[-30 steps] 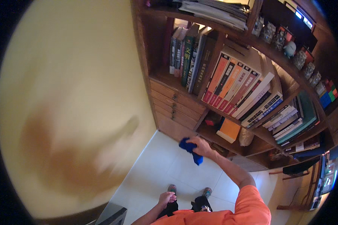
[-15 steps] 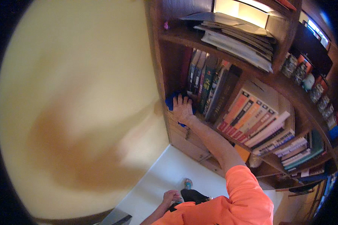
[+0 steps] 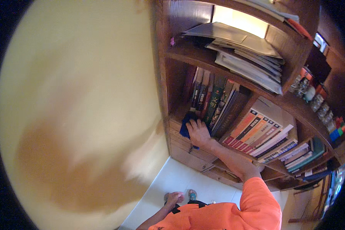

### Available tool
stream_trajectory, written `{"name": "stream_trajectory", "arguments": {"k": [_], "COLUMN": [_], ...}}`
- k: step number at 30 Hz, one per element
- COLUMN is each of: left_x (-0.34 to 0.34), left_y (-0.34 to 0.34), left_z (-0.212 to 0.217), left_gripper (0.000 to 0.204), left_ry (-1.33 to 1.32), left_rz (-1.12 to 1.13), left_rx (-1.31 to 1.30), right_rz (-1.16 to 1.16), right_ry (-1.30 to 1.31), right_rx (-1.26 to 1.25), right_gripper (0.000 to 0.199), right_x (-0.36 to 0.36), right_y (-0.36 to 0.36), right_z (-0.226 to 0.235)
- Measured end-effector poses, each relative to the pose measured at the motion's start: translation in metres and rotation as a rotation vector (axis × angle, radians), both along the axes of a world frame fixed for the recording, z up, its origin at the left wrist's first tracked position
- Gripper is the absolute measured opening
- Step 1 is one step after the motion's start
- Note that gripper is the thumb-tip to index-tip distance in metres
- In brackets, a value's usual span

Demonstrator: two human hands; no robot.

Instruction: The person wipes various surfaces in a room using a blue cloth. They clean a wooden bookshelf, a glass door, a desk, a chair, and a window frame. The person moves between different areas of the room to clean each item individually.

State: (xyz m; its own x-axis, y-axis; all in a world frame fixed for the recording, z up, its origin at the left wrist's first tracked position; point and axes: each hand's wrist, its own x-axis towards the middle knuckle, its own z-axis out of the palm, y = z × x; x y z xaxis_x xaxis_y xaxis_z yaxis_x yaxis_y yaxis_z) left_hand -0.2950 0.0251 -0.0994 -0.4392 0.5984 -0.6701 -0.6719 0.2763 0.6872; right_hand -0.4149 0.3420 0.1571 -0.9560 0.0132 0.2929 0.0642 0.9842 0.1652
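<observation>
Evidently soft and light, the dark blue crumpled cloth (image 3: 185,125) bunches under the right hand (image 3: 198,133) gripping it beside the upright books (image 3: 212,105); left hand (image 3: 175,198) hangs loosely curled, empty.

books (image 3: 212,105) block shelf (image 3: 180,115) back; front strip free

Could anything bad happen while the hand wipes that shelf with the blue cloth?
Maybe. The right hand presses the blue cloth right by the leaning books, so a push might tip them over. The loose paper stack juts over the shelf above and could perhaps slide if bumped.
</observation>
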Motion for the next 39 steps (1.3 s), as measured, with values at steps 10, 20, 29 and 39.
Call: {"name": "stream_trajectory", "arguments": {"k": [10,20,29,39], "left_x": [-0.059,-0.072,-0.086,-0.094], "left_y": [-0.027,-0.010,-0.025,-0.010], "left_z": [-0.009,-0.011,0.022,0.025], "left_gripper": [0.024,0.022,0.019,0.017], "left_ry": [0.016,0.100,0.144,0.219], "left_rz": [-0.225,-0.384,-0.357,-0.430], "left_rx": [-0.025,0.054,0.034,0.062], "right_rz": [0.158,0.012,-0.019,0.363], "right_ry": [0.136,0.506,0.407,0.477], "right_rx": [-0.471,0.198,0.316,0.192], "right_gripper": [0.061,0.058,0.036,0.061], "right_x": [0.080,-0.025,-0.047,0.038], "right_y": [-0.048,-0.049,-0.030,-0.088], "right_z": [0.121,0.303,0.305,0.365]}}
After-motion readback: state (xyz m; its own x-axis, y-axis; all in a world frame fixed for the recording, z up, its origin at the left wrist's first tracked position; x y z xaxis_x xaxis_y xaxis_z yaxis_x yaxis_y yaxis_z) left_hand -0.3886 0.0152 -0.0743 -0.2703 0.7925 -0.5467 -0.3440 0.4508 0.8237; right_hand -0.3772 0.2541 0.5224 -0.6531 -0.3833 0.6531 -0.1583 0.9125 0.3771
